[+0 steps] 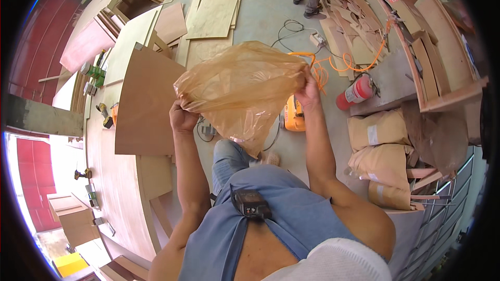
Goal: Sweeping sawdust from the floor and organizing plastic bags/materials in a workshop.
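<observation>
Plywood sheets (214, 14) lie far left on a workshop floor (258, 0) as the left hand (183, 119) and right hand (308, 90) pinch opposite sides of a tan plastic bag (239, 79), raised between them, apparently to spread it wide.

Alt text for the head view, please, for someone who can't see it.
The person's left hand and right hand hold a translucent tan plastic bag spread between them. Beyond it are pale wooden sheets and grey floor, with a red fire extinguisher to the right.
</observation>
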A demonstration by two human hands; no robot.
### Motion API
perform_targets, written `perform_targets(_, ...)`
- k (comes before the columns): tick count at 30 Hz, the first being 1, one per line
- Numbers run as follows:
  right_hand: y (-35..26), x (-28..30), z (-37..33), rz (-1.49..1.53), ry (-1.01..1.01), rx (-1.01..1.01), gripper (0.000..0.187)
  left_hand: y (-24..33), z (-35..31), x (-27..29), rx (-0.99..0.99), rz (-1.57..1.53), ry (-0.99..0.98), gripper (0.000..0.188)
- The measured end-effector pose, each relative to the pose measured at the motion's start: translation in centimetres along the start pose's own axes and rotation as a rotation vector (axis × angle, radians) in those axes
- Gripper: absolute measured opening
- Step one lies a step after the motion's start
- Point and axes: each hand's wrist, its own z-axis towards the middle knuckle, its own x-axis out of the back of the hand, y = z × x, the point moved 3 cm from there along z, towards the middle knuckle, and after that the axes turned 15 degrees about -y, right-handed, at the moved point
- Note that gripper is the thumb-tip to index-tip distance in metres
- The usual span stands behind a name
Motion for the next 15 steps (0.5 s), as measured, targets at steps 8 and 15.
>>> perform_targets(8, -4.8, 3.3, 10.7, -0.070, 0.074, 0.057, 0.042, -3.5, 17.6, 4.3, 0.220, 0.234, 0.094, 0.048)
perform_targets(15, -4.3, 5.9, 28.0, -0.157, 0.147, -0.040, 0.041, -0.4, 34.6, 14.3, 0.194, 0.977, 0.173, 0.081)
